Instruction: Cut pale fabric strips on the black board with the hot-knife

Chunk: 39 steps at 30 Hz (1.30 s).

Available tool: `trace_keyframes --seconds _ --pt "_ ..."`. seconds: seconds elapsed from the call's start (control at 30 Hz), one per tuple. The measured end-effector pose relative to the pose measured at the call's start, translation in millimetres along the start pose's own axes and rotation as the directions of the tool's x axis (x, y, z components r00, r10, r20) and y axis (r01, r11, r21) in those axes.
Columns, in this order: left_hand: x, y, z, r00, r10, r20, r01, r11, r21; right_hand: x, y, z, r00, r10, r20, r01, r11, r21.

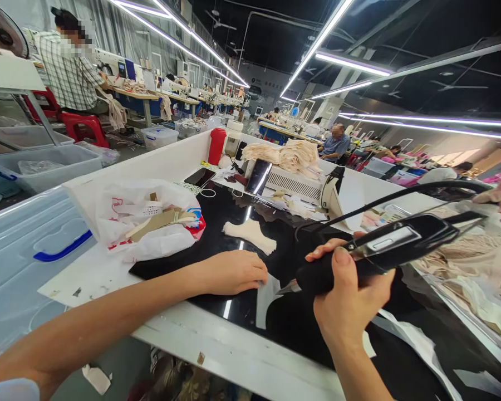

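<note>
My right hand (350, 289) is wrapped round a black corded iron (384, 242) with a silver panel on top. The iron's metal tip points left, close to a thin white fabric piece (268, 303) on the glossy black board (234, 209). My left hand (229, 273) rests on the board with fingers bent and together, the fingertips at the upper edge of that white piece. Its thumb is hidden. Beyond the left hand lies a cream curved fabric piece (251, 235), which neither hand touches.
A white plastic bag (150, 223) holding cut pieces sits at left. Cream fabric is stacked (286, 157) on a white slotted unit (296, 188) behind. A phone (199, 177) and a red container (217, 146) stand near the back. The iron's black cord (376, 199) arcs across the right side.
</note>
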<state>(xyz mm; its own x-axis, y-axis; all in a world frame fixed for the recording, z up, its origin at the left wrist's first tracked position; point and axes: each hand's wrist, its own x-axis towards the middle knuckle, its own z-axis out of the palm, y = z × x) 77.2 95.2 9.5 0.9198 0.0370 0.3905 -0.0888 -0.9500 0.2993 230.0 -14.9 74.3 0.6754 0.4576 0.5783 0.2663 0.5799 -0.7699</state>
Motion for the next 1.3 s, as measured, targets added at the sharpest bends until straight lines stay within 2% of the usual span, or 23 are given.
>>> trace_keyframes --seconds 0.2,0.37,0.6,0.9,1.1,1.3 --pt "3.3 11.5 1.2 0.999 -0.012 -0.036 0.008 0.993 -0.119 -2.2 -1.0 -4.5 0.999 0.031 -0.019 -0.031 0.999 0.020" --pt "3.1 19.4 6.0 1.000 -0.011 0.000 0.011 0.975 -0.222 -3.1 -1.9 -3.6 0.999 0.019 -0.036 -0.018 0.999 0.034" --pt "2.5 19.0 7.2 0.999 -0.017 0.049 0.028 0.974 -0.226 -5.2 1.7 -4.8 1.000 0.012 -0.013 -0.012 1.000 0.015" --pt "4.8 17.2 7.4 0.996 -0.028 0.084 0.047 0.970 -0.238 -6.8 -2.2 -4.4 0.998 0.045 -0.047 -0.044 0.998 0.039" --pt "5.3 17.0 9.6 0.997 -0.024 0.068 0.039 0.974 -0.223 -11.7 -6.8 -1.9 0.997 0.067 -0.045 -0.062 0.993 0.096" --pt "5.8 17.2 11.6 0.997 -0.034 0.062 0.047 0.975 -0.217 -12.9 -6.8 0.1 0.996 0.075 -0.039 -0.072 0.994 0.083"
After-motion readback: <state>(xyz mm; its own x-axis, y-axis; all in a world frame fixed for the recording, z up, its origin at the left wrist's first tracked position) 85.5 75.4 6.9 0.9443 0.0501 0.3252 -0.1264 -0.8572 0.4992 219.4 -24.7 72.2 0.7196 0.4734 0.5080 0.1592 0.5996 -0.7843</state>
